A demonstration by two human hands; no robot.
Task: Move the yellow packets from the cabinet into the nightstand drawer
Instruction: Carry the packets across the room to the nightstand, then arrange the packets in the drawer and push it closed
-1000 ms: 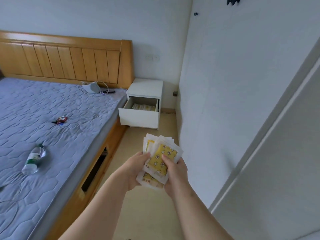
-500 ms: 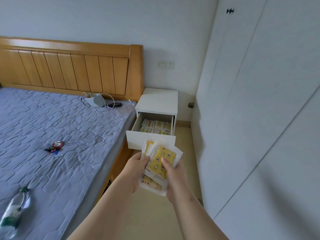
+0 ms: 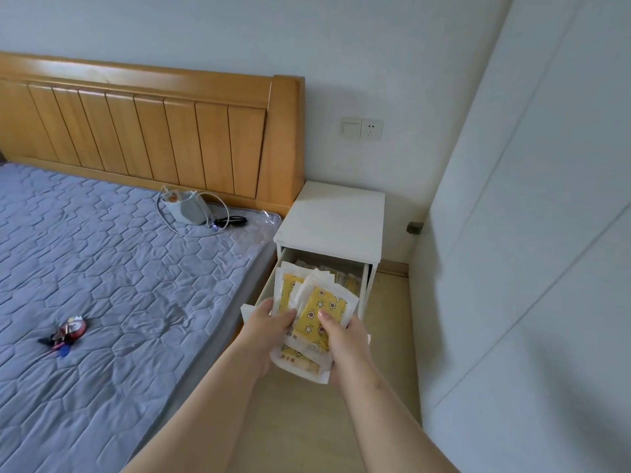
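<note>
A stack of yellow packets (image 3: 322,310) with white edges and a star pattern is held between both hands, just above the front of the open drawer (image 3: 263,292). My left hand (image 3: 268,324) grips the stack's left side with the thumb on top. My right hand (image 3: 343,339) grips its right side, thumb pressed on the top packet. The drawer belongs to a white nightstand (image 3: 336,216) between bed and cabinet. More packets (image 3: 348,279) lie inside the drawer, partly hidden by the stack.
The bed (image 3: 112,285) with a grey quilted cover and wooden headboard (image 3: 153,138) fills the left. On it lie a small pouch with cables (image 3: 191,209) and a small colourful object (image 3: 66,332). White cabinet doors (image 3: 529,233) stand on the right. A narrow floor strip (image 3: 307,421) runs between.
I have walked closer to the nightstand; it looms larger. The stack in both hands now hovers over the open drawer's front. The grip is unchanged.
</note>
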